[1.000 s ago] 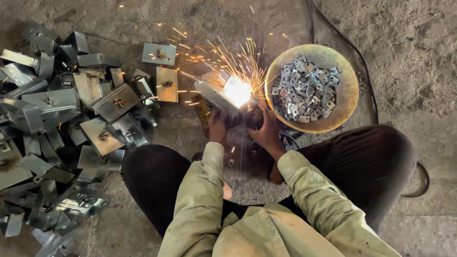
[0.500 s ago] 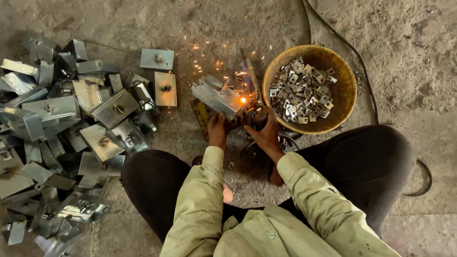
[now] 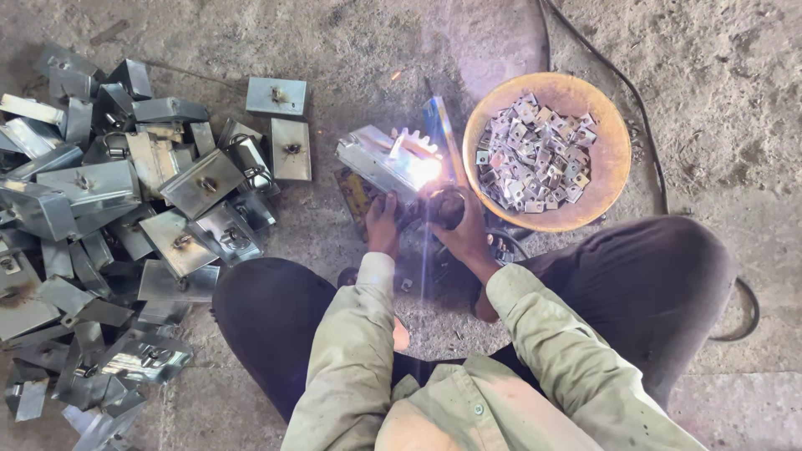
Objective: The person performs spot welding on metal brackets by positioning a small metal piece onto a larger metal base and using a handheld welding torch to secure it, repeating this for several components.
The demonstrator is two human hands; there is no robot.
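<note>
I see no packages, labels or signs in the head view; everything lies on a bare concrete floor (image 3: 718, 100).

The workpiece is a folded grey metal box (image 3: 380, 160), shiny, lying on the floor just ahead of my knees, beside a round orange-yellow bowl (image 3: 614, 159). A bright white glare sits at the box's right end, with one spark above it.

My left hand (image 3: 383, 224) is closed over the near edge of the metal box, fingers curled around it. My right hand (image 3: 462, 230) is wrapped tight round a dark tool (image 3: 443, 205) whose tip meets the glare; its shape is washed out.

The bowl holds small silver clips (image 3: 535, 154). A heap of similar grey metal boxes (image 3: 109, 217) lies to the left. A black cable (image 3: 643, 117) runs past the bowl.
</note>
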